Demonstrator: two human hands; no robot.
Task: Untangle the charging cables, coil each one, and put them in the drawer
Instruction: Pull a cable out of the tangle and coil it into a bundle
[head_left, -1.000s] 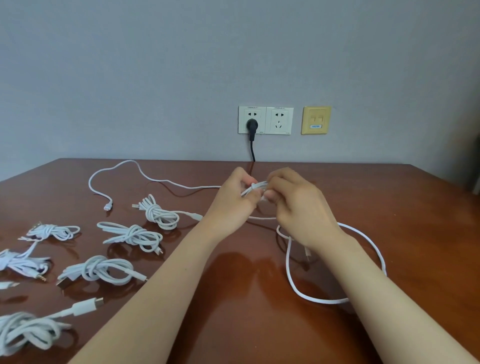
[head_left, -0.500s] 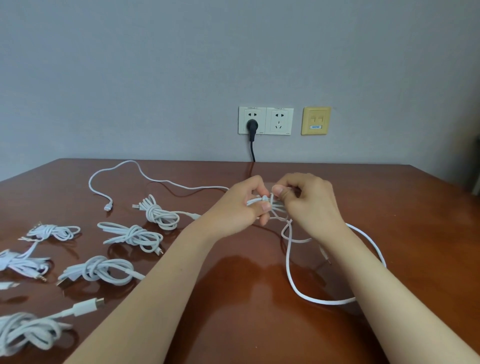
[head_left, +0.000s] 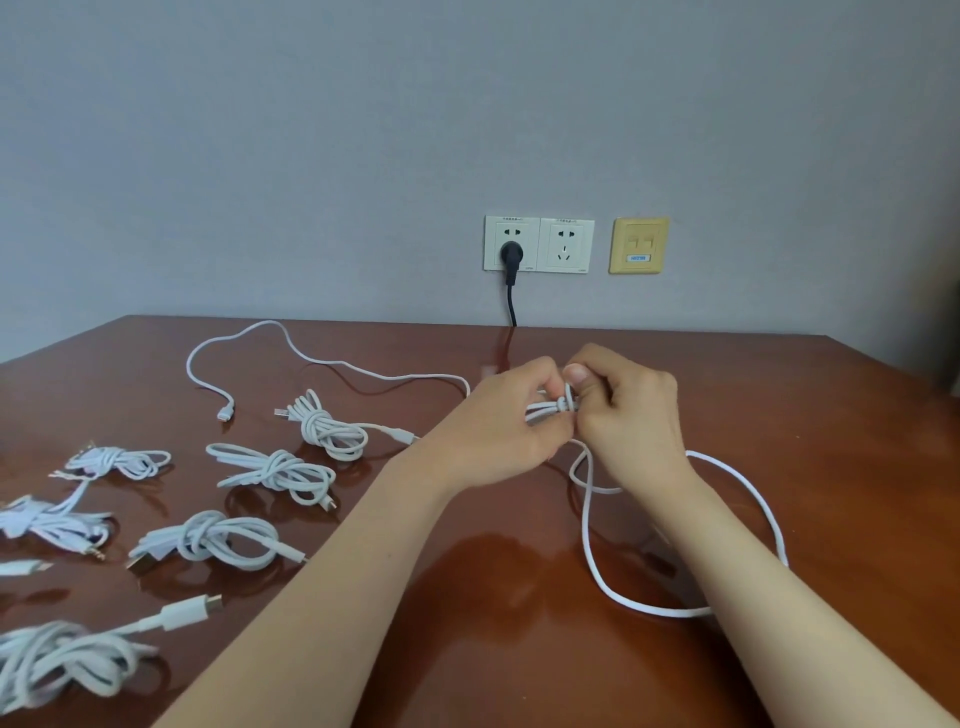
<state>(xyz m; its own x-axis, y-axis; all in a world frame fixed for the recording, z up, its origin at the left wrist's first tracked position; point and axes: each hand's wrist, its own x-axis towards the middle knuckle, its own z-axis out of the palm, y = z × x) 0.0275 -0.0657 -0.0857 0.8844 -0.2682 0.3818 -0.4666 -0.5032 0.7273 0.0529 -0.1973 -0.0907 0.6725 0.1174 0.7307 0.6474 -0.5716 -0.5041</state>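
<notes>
My left hand (head_left: 498, 431) and my right hand (head_left: 631, 415) meet above the middle of the brown table (head_left: 519, 649). Both grip a knotted bunch of one white charging cable (head_left: 556, 406). Its slack hangs down and loops over the table (head_left: 592, 561), passing under my right forearm. Another long white cable (head_left: 332, 364) lies uncoiled from the far left toward my left hand. Several tied white cable bundles lie on the left: one (head_left: 327, 431), one (head_left: 275, 470), one (head_left: 208, 540). No drawer is in view.
More white bundles lie at the left edge (head_left: 119, 462) (head_left: 52, 522) (head_left: 57, 660). Wall sockets (head_left: 537, 244) sit on the grey wall, with a black plug and cord (head_left: 511, 270) dropping behind the table. A yellow wall plate (head_left: 639, 245) is beside them.
The held cable has bunched into a tight knot between my fingers. My hands have shifted slightly and the hanging loop has been drawn shorter near the hands.
</notes>
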